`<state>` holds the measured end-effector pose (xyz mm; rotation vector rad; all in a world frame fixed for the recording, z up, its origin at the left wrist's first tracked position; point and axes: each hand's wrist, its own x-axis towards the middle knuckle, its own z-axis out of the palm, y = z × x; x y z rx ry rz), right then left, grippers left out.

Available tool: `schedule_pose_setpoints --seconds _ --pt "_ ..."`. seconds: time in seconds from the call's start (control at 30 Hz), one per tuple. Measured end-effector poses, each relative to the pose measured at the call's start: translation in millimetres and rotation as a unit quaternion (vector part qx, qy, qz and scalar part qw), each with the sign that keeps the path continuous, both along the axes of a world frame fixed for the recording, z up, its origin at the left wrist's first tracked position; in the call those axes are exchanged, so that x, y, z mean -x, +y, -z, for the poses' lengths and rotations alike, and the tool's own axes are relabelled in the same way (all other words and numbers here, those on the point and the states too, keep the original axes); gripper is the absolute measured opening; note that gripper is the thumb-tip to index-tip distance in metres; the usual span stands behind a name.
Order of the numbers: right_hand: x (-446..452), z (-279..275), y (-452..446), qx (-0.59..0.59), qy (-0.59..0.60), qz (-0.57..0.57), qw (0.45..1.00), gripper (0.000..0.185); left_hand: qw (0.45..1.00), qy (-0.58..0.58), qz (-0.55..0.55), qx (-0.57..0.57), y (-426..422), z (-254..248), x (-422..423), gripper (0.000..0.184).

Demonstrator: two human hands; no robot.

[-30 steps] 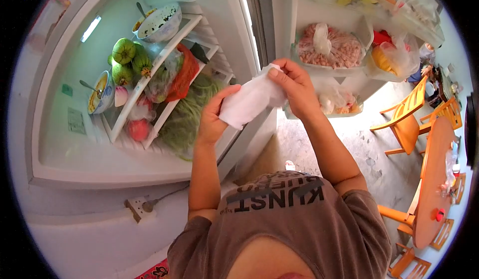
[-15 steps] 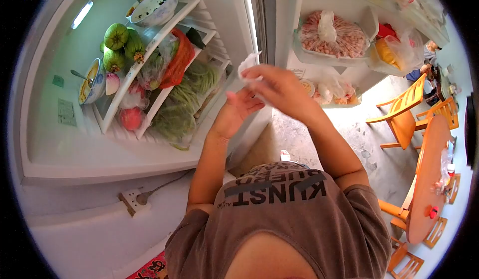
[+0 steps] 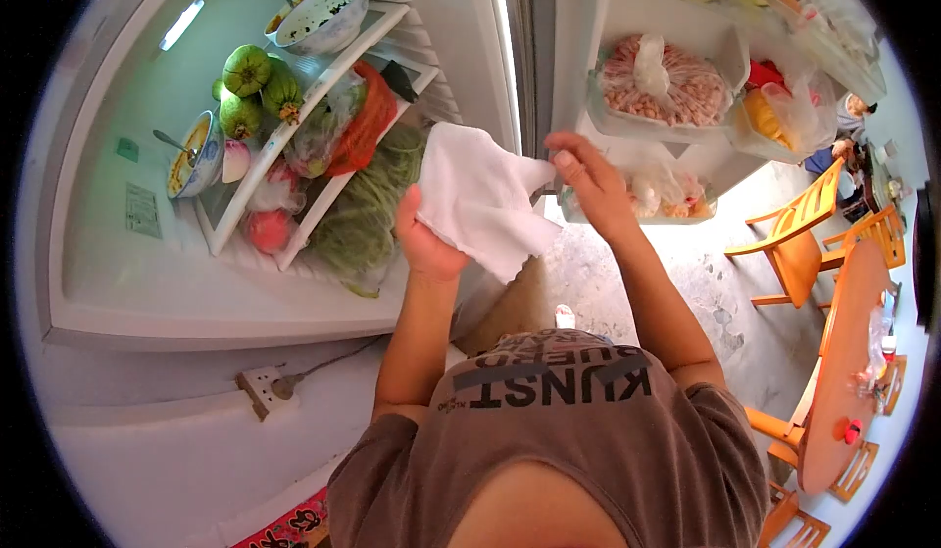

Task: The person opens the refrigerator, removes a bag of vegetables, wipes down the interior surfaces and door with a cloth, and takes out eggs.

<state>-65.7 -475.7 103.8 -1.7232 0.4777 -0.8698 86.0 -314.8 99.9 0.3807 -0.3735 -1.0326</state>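
A white cloth [image 3: 480,195] hangs spread out between my two hands, in front of the open fridge. My left hand [image 3: 431,244] grips its lower left edge, thumb up, with the palm partly behind the fabric. At the cloth's right corner, my right hand [image 3: 588,180] has its thumb and forefinger close together at the fabric's tip. Behind the cloth, to the left, lie bagged green vegetables [image 3: 363,215] on the lowest fridge level.
Fridge shelves [image 3: 294,136] at left hold bowls [image 3: 319,21], green fruit [image 3: 245,71] and bags. The open door's bins [image 3: 676,126] stand at right. Beyond are wooden chairs [image 3: 799,239], an oval table [image 3: 833,401] and another person [image 3: 851,112].
The cloth was folded between both hands, then bunched up at my right hand; now it is spread wide. My left hand has closed on its edge, and my hands have moved apart.
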Motion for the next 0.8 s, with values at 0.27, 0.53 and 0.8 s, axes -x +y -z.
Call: schedule_pose_setpoints --seconds 0.27,0.53,0.8 --pt "-1.8 14.2 4.7 -0.313 -0.055 -0.168 0.933 0.046 0.999 0.022 0.035 -0.035 4.4 -9.7 -4.0 0.064" --pt "20.5 -37.2 10.1 -0.059 -0.111 0.053 0.991 0.026 0.948 -0.211 0.033 -0.237 12.4 12.6 -32.5 0.04" --pt "27.8 -45.9 9.3 0.256 0.048 0.099 0.96 0.023 0.968 -0.08 -0.042 -0.232 1.1 68.2 -38.4 0.039"
